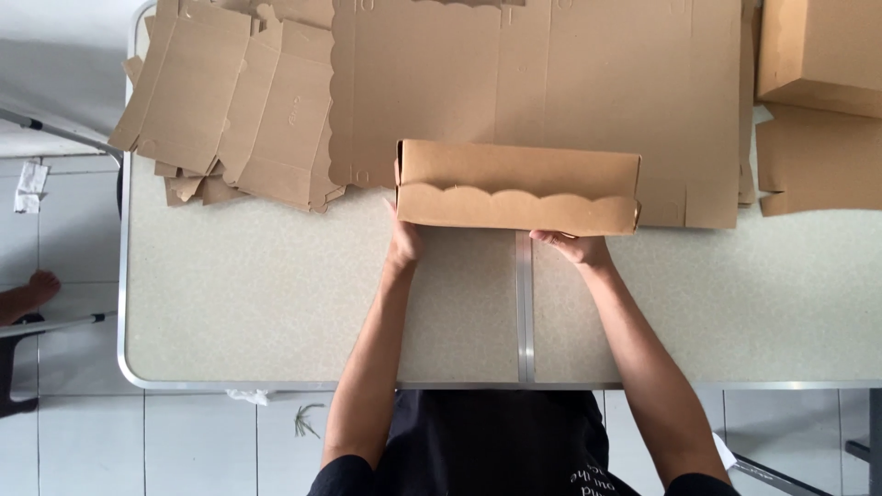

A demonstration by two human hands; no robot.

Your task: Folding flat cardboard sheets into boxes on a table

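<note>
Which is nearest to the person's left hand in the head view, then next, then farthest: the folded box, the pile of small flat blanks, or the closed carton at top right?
From the left hand:
1. Folded box, touching the hand, centre of the table.
2. Pile of small flat blanks, up and to the left.
3. Closed carton, far top right corner.

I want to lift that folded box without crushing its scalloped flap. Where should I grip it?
Probably by the two short ends, coming in from both sides. The box is long and lies crosswise, and its scalloped flap runs along the near face, where the left hand and right hand sit.
</note>
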